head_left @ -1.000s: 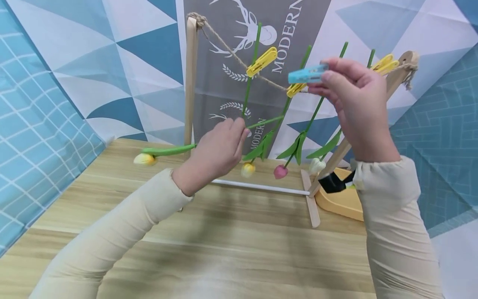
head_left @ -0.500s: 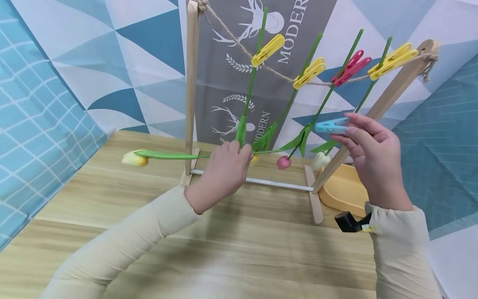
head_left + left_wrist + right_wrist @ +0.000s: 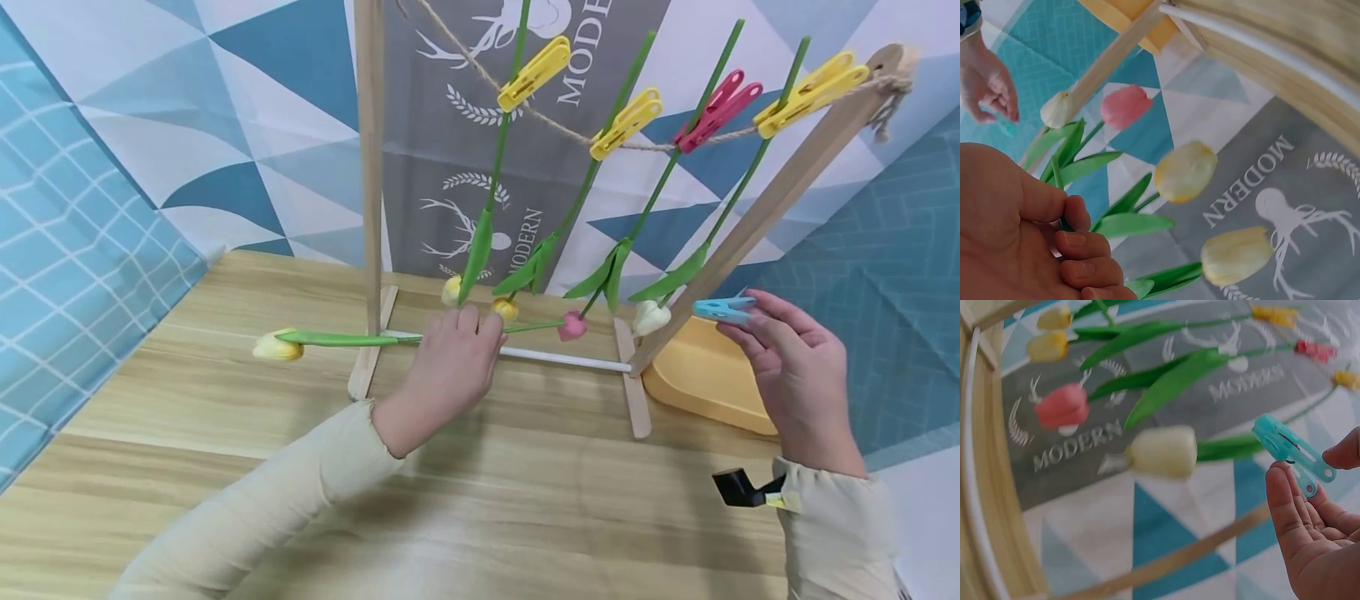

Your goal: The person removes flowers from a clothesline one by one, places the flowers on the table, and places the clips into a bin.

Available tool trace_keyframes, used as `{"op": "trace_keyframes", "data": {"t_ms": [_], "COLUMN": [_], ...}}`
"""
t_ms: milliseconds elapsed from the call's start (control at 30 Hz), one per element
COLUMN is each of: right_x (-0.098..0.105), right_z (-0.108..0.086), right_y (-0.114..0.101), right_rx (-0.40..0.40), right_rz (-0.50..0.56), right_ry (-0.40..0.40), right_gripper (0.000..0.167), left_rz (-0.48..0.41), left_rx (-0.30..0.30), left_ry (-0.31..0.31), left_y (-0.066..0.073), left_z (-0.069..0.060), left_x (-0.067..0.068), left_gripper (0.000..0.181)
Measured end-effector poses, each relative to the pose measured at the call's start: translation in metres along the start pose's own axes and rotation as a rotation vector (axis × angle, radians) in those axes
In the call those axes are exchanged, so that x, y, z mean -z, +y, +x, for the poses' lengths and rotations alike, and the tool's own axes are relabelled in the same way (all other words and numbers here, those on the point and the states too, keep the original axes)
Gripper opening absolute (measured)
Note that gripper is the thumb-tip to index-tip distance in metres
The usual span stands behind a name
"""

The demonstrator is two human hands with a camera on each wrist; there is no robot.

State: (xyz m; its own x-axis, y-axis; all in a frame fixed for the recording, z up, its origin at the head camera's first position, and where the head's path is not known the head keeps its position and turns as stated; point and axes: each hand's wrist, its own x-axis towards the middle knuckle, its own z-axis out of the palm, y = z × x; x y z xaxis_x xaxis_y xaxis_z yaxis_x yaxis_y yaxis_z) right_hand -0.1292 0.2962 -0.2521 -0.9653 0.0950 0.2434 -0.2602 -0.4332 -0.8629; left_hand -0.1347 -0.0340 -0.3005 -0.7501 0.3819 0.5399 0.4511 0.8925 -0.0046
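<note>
In the head view my left hand (image 3: 453, 362) grips the green stem of a pale yellow tulip (image 3: 279, 345), which lies level with its bloom to the left. My right hand (image 3: 806, 375) pinches a light blue clothespin (image 3: 723, 309) by its handle end, near the rack's right post. Several tulips hang bloom-down from a twine line: a yellow one (image 3: 452, 290), an orange-yellow one (image 3: 506, 309), a pink one (image 3: 572, 326) and a white one (image 3: 651, 317). Yellow clothespins (image 3: 626, 123) and a red clothespin (image 3: 717, 111) hold their stems. The right wrist view shows the blue clothespin (image 3: 1294, 453) close up.
A wooden rack with a left post (image 3: 371, 167), a right post (image 3: 772, 200) and a white bottom rod (image 3: 562, 359) stands on the wood-grain table (image 3: 525, 508). Behind the right post sits a yellow tray (image 3: 705, 400). Patterned cloth (image 3: 300, 75) covers the back.
My right hand has moved down and right with the blue clothespin, away from the line. My left hand has lowered the held tulip slightly. The head view has tilted down.
</note>
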Motion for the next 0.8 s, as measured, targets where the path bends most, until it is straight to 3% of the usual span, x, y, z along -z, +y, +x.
{"op": "trace_keyframes", "data": {"t_ms": [300,467,700,800], "right_x": [0.039,0.055,0.08,0.089], "right_z": [-0.001,0.003,0.006,0.007], "right_y": [0.013,0.021,0.039,0.045], "right_rx": [-0.102,-0.139,-0.175,-0.2], "right_rz": [0.058,0.1,0.099,0.079], "right_ry": [0.089,0.109,0.113,0.108], "right_gripper": [0.019,0.019,0.021,0.022], "left_rz": [-0.062,-0.052,-0.077,-0.065], "left_rx": [-0.021,-0.034,-0.018,-0.017], "left_ry": [-0.024,-0.02,-0.123,-0.132], "left_y": [0.003,0.006,0.017,0.023], "left_z": [-0.004,-0.008,-0.012,-0.013], "left_x": [-0.018,-0.031,-0.051,-0.06], "left_gripper": [0.022,0.022,0.02,0.021]}}
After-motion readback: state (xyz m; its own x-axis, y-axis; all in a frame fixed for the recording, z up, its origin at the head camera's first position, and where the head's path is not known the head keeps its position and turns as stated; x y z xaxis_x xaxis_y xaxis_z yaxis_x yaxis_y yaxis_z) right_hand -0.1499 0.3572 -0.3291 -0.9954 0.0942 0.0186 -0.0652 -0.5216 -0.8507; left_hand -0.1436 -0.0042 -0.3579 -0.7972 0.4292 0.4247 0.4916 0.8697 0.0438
